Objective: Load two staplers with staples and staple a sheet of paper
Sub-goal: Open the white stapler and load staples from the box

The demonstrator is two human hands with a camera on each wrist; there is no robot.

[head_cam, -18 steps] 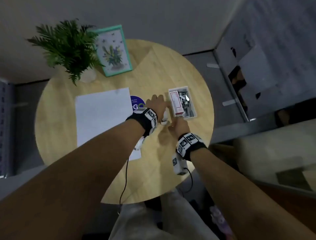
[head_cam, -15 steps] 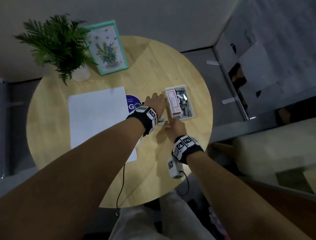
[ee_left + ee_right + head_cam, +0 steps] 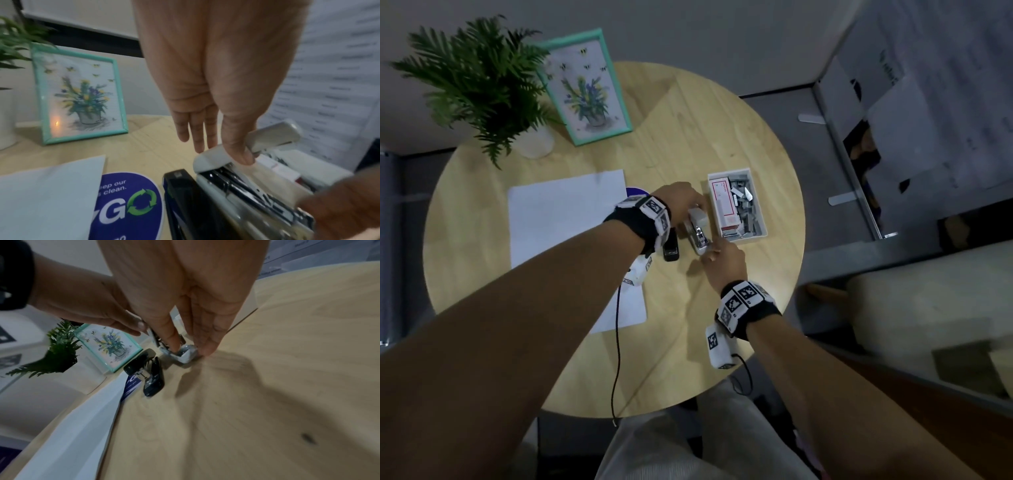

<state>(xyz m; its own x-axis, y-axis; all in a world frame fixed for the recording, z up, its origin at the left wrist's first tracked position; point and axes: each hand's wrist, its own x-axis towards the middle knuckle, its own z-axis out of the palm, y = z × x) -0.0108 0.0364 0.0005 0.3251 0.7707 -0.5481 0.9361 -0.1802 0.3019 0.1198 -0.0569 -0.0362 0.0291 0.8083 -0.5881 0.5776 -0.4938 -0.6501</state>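
Observation:
A white stapler [image 3: 698, 230] lies open on the round table between both hands, its metal magazine [image 3: 257, 201] showing. My left hand [image 3: 224, 154] pinches its raised lid [image 3: 273, 136] between thumb and fingers at the far end. My right hand [image 3: 189, 350] pinches the stapler's near front end [image 3: 184, 356] with thumb and fingers. A black stapler [image 3: 671, 249] lies just left of it, untouched, and shows again as the black stapler [image 3: 153, 378] in the right wrist view. A white sheet of paper [image 3: 565, 222] lies further left. A white box [image 3: 758, 219] with staple strips and a red-printed packet stands at the right.
A potted fern [image 3: 482, 85] and a teal picture frame [image 3: 585, 85] stand at the back left of the wooden table [image 3: 688, 137]. A purple round sticker [image 3: 127, 203] lies between paper and black stapler. The table's near half is bare wood; a cable hangs from my left wrist.
The white stapler's lid has swung up and back in my left hand, baring the magazine. My right hand has drawn back to the stapler's near end. The black stapler now shows.

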